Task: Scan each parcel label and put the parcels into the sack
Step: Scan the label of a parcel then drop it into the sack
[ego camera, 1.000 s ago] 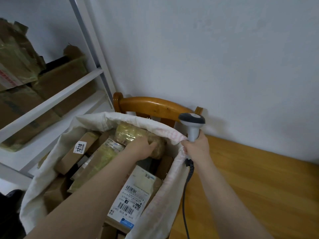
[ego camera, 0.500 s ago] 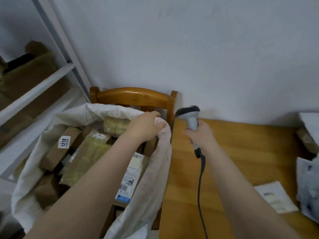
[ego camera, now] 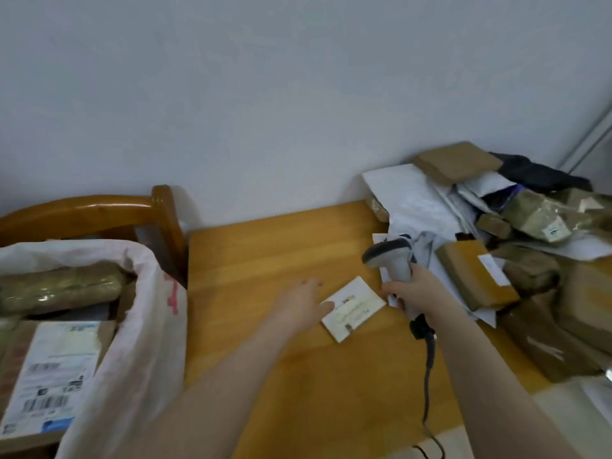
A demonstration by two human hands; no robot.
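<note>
My left hand [ego camera: 303, 301] is spread wide and holds nothing, its thumb at the left edge of the flat white labelled parcel [ego camera: 353, 308]. Just right of that parcel, my right hand [ego camera: 419, 291] grips the barcode scanner [ego camera: 392, 260]. The sack [ego camera: 145, 293] stands well to the parcel's left, and the parcel heap [ego camera: 516, 246] lies to its right.

One hand open, the other gripping.
Left hand [ego camera: 303, 303] flat, fingers [ego camera: 311, 285] straight; right hand [ego camera: 419, 291] curled round the handle of a barcode scanner [ego camera: 392, 260].
</note>
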